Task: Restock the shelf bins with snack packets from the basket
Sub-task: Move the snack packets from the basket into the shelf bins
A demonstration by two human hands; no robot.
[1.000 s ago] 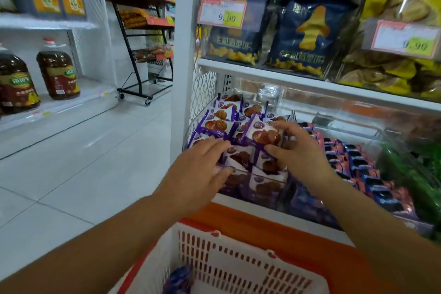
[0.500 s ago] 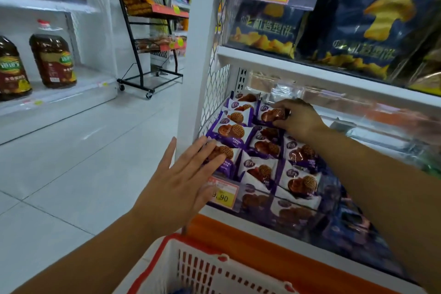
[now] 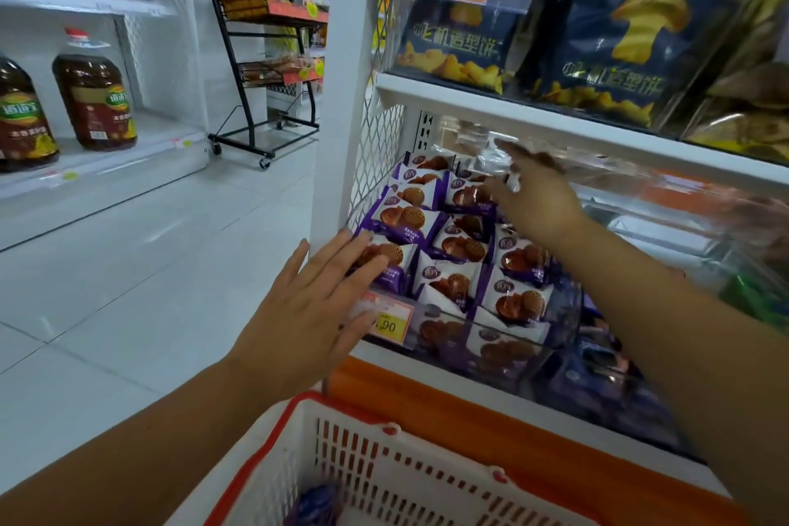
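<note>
Snack packets, small purple-and-white pillow wraps printed with round brown biscuits, lie in overlapping rows in the leftmost clear shelf bin. One more purplish packet shows at the bottom of the white, red-rimmed basket below the shelf edge. The left hand is flat and spread, fingers straight. Its fingertips rest on the front-left packet just above the yellow price tag on the bin's front wall, and it clasps nothing. The packets look light and air-puffed, in glossy film that probably slides easily, so a sloping pile like this may slump forward unless steadied with a flat palm. The biscuits inside are likely brittle, so squeezing a packet's middle risks crushing them. The safer hold is a light pinch on a crimped end seam, or thumb and fingers laid across the two broad faces. Further right, the right hand reaches over the back rows under the white upper shelf. It is motion-blurred, but its fingers look stretched apart with nothing between them. The next bin to the right holds darker blue packets, too blurred to name.
</note>
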